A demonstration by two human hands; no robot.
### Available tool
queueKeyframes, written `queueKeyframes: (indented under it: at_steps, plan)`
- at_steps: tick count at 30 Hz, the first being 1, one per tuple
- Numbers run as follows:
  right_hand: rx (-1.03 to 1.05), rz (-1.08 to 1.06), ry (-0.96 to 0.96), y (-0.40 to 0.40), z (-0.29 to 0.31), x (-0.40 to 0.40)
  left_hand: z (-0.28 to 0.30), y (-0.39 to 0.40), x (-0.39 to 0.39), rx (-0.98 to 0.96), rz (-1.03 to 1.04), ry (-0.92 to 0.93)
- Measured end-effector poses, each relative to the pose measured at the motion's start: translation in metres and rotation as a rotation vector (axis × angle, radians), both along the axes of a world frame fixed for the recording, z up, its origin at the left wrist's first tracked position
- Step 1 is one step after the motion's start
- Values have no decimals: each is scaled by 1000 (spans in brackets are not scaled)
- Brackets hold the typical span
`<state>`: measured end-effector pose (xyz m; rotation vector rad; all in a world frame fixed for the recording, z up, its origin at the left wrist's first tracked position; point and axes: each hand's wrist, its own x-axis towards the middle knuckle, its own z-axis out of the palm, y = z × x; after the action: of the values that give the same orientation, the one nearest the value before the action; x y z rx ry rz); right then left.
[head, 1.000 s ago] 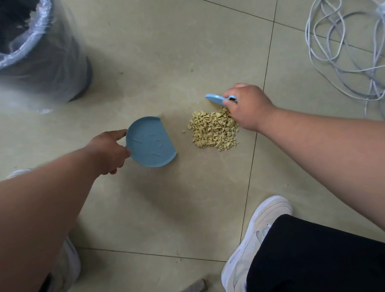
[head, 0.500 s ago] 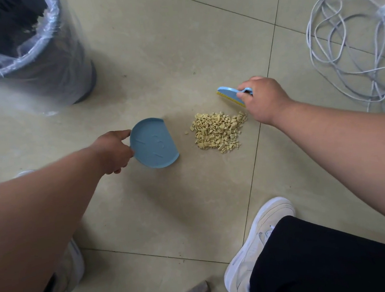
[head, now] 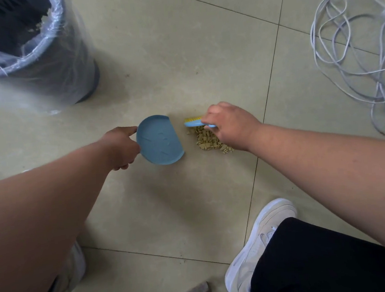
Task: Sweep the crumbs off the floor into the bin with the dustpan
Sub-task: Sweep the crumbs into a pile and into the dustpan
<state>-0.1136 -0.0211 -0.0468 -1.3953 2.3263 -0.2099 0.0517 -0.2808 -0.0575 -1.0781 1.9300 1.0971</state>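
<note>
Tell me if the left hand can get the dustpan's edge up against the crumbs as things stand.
Probably yes. The left hand holds the dustpan with its straight edge facing the crumbs, and only a narrow strip of bare floor lies between. The right hand and brush sit on the far side, not between.

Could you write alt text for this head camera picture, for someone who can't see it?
Seen from above, a left hand holds a blue dustpan on a tiled floor while the right hand holds a small brush over a pile of crumbs. A lined bin stands upper left; a white cable lies coiled upper right.
</note>
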Motion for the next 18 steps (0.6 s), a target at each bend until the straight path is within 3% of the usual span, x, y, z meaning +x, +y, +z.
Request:
queueKeyframes:
  at_steps: [4, 11, 15, 18]
  plan:
    - [-18, 49, 70, 3, 2, -10, 2, 2, -2, 11, 3, 1]
    - [-12, -605, 74, 35, 12, -60, 6, 5, -9, 11, -16, 2]
    - [183, -726, 134, 68, 2, -57, 6, 6, -13, 10, -36, -12]
    - [207, -724, 109, 72, -3, -44, 6, 5, -17, 0, -63, -21]
